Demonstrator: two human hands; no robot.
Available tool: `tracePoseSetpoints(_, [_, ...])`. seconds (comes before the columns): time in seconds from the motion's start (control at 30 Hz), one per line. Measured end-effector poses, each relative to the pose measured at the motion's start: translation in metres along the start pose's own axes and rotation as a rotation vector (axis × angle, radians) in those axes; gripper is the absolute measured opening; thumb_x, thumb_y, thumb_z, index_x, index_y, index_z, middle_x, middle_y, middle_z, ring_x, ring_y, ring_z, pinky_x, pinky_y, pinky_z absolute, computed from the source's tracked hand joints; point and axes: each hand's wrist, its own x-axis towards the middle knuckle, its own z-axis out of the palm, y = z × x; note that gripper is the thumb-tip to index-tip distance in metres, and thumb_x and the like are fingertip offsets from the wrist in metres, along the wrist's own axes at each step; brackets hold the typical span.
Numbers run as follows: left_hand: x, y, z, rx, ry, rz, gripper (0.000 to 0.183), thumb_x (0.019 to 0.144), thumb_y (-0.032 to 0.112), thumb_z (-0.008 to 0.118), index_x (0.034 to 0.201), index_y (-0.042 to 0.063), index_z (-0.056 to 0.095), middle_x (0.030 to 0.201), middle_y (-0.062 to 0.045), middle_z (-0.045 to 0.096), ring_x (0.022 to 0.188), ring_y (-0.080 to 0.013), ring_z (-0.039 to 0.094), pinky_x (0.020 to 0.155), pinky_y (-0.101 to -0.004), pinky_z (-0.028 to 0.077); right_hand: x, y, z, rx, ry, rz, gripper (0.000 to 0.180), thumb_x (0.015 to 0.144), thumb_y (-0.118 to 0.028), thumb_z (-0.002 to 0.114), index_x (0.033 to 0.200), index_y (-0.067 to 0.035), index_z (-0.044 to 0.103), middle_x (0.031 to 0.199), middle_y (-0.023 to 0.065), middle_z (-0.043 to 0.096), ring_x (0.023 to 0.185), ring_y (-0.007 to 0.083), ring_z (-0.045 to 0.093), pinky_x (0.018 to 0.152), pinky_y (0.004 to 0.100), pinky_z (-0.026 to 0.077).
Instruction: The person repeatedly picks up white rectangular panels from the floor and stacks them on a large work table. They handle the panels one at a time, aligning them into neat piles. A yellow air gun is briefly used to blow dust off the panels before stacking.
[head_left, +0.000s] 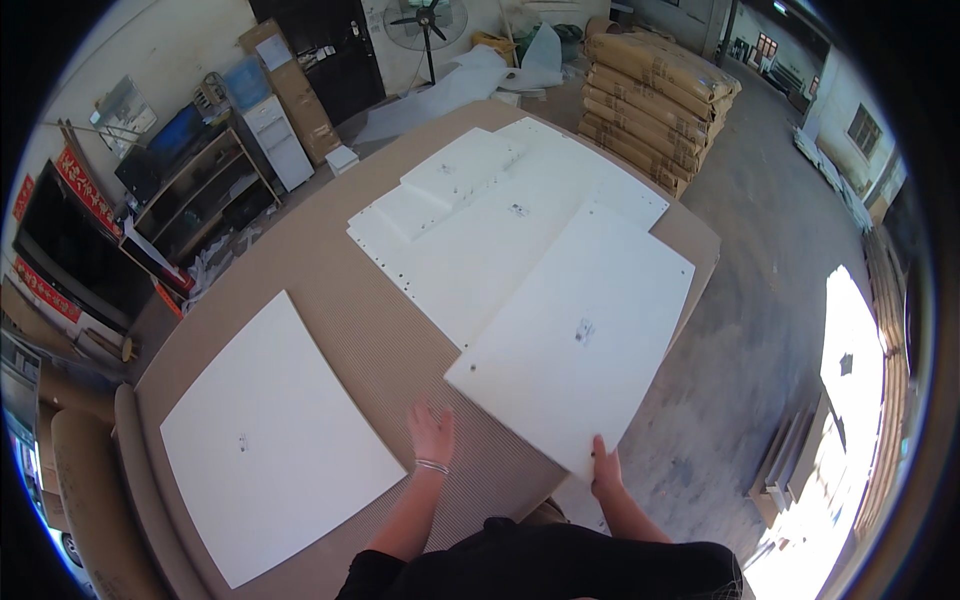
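My right hand grips the near corner of a white panel with holes near its corners and a small printed mark. That panel overlaps several other white panels lying on corrugated cardboard. Just left of the held panel, my left hand, slightly blurred, hovers over the cardboard with its fingers apart and holds nothing; a bracelet is on its wrist. A separate white panel lies flat at the left.
A cardboard roll runs along the left edge. Brown wrapped packages are stacked beyond the far right side. A standing fan, a shelf unit and white drawers stand by the wall. Boards lean at the lower right.
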Motion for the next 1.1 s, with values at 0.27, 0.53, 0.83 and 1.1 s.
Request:
tracePoseSetpoints(0.27, [0.044,0.021,0.021,-0.063,-0.968,-0.291,0.066,0.087,0.056,0.049,0.110,-0.004,0.061,0.106,-0.020,0.065,0.103,-0.0290,0.061,0.093,-0.0365,0.044,-0.097,-0.010,-0.085,-0.339,-0.117,0.409,0.059,0.092,-0.041,0.054,0.132,0.000,0.042,0.119,0.0133,0.057,0.107,0.0240,0.055,0.087,0.0382,0.047])
tracePoseSetpoints(0.53, [-0.016,0.021,-0.032,-0.020,-0.779,-0.252,0.070,0.082,0.061,0.054,0.103,-0.006,0.061,0.094,-0.022,0.066,0.090,-0.0331,0.065,0.082,-0.0384,0.050,-0.077,0.018,-0.066,0.178,-0.019,0.339,0.073,0.093,-0.059,0.036,0.136,0.000,0.037,0.130,0.0154,0.051,0.116,0.0314,0.051,0.096,0.0421,0.043])
tracePoseSetpoints(0.83, [-0.134,-0.073,-0.227,-0.095,-0.400,-0.502,0.069,0.081,0.058,0.058,0.102,-0.008,0.056,0.092,-0.025,0.065,0.088,-0.0349,0.065,0.080,-0.0402,0.050,-0.168,0.035,0.034,-0.293,-0.269,0.122,0.076,0.092,-0.060,0.039,0.132,0.006,0.041,0.123,0.0187,0.054,0.109,0.0294,0.055,0.090,0.0395,0.046])
tracePoseSetpoints(1.1, [-0.265,-0.215,-0.367,-0.209,0.017,-0.835,0.076,0.082,0.062,0.053,0.102,-0.010,0.060,0.098,-0.028,0.064,0.095,-0.0384,0.062,0.085,-0.0426,0.047,-0.212,0.074,0.207,-0.822,-0.642,0.050,0.071,0.090,-0.055,0.049,0.120,0.009,0.050,0.114,0.0181,0.059,0.101,0.0258,0.058,0.086,0.0386,0.047])
